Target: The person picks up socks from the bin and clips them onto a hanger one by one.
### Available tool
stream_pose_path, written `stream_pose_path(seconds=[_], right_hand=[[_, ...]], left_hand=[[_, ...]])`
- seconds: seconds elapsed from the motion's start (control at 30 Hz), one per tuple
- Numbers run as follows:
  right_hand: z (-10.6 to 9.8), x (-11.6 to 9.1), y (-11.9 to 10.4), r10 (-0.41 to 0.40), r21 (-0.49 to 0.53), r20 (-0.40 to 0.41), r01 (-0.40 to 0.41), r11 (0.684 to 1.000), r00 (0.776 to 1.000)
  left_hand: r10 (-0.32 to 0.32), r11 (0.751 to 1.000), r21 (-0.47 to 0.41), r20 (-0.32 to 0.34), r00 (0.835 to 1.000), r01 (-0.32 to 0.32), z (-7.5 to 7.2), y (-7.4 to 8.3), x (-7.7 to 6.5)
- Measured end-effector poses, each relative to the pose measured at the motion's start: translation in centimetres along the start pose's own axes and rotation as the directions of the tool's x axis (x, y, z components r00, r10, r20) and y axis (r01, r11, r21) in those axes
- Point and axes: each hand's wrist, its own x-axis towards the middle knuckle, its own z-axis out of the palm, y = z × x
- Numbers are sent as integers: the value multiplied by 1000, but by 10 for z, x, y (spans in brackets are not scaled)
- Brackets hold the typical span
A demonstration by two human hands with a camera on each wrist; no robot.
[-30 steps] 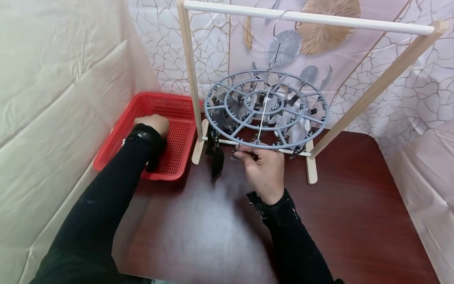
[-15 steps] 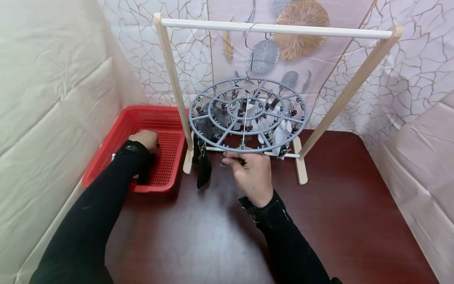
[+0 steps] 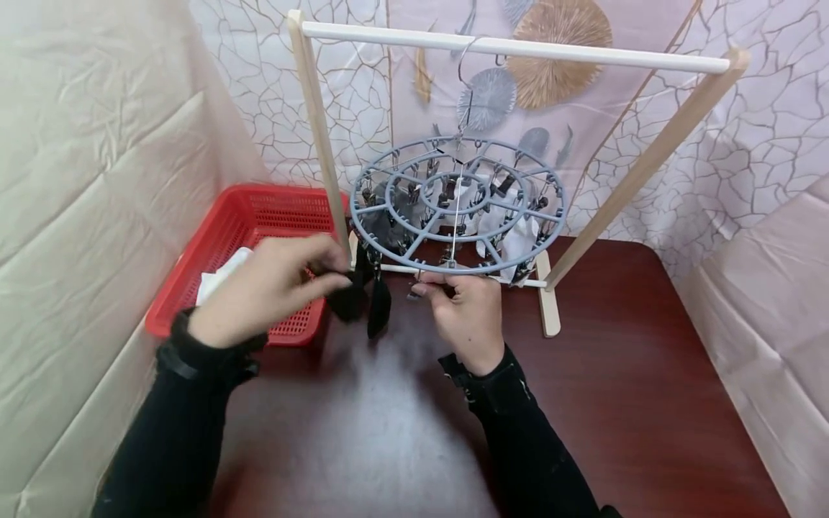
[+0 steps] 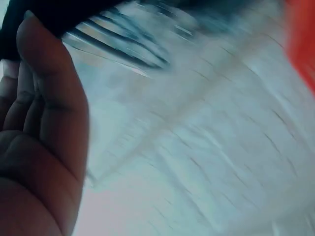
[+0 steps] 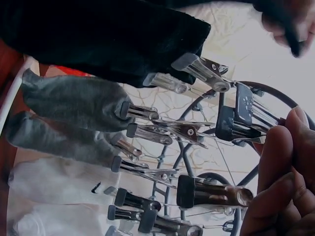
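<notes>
A round grey clip hanger [image 3: 372, 208] hangs from the rack. My right hand [image 3: 469, 316] is at its near rim, thumb and fingers pinching a metal clip [image 5: 241, 115]. My left hand [image 3: 265, 288], blurred, is between the red basket and the hanger and pinches a black sock [image 3: 348, 301]. Just right of that sock, another black sock [image 3: 379, 309] hangs from a clip. In the right wrist view, grey socks [image 5: 74, 101] and white socks [image 5: 64, 179] hang from further clips. The left wrist view shows my left palm and dark fabric [image 4: 54, 17] at the fingertips.
The red basket [image 3: 178, 288] stands at the left, with a white cloth piece [image 3: 223, 272] inside. A wooden rack with a white top bar [image 3: 583, 54] straddles the hanger; its feet stand on the dark red table [image 3: 648, 374]. Fabric walls close in the left, back and right.
My left hand has come up out of the red basket and moved right toward the hanger, bringing a black sock. My right hand still pinches the clip at the rim. The head view has shifted.
</notes>
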Motion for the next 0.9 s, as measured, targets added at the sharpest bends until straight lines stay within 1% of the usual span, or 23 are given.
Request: stream_pose_path(seconds=[0.07,0.13,0.2,0.3,0.43,0.53,0.63,0.8,0.9], right_hand=[[-1,-1,0,11,0,2,-11,1000,1000],[-3,-2,0,24,10,10,-25,1000,1000],[-4,-3,0,37,17,20,-37,999,999],[-7,-3,-2,53,22,28,-54,998,998],[-12,-2,-4,77,22,16,-77,997,997],[-15,-1,-5,86,25,12,-86,996,996],[-15,0,-3,72,13,12,-72,997,997],[-15,3,1,27,-10,5,-27,1000,1000],[-16,4,2,15,-21,22,-14,1000,1000]], left_hand=[[24,999,-30,38,999,-23,16,15,1],[11,999,-37,64,998,-8,33,22,4],[-14,1000,-26,82,997,17,50,25,6],[-61,998,1,83,995,61,70,27,11],[-112,993,47,26,993,110,88,32,18],[-142,988,56,-29,989,144,96,36,23],[-144,989,32,-70,987,147,99,38,27],[-90,996,-29,-117,989,88,97,38,28],[-72,996,-52,-135,988,65,96,37,28]])
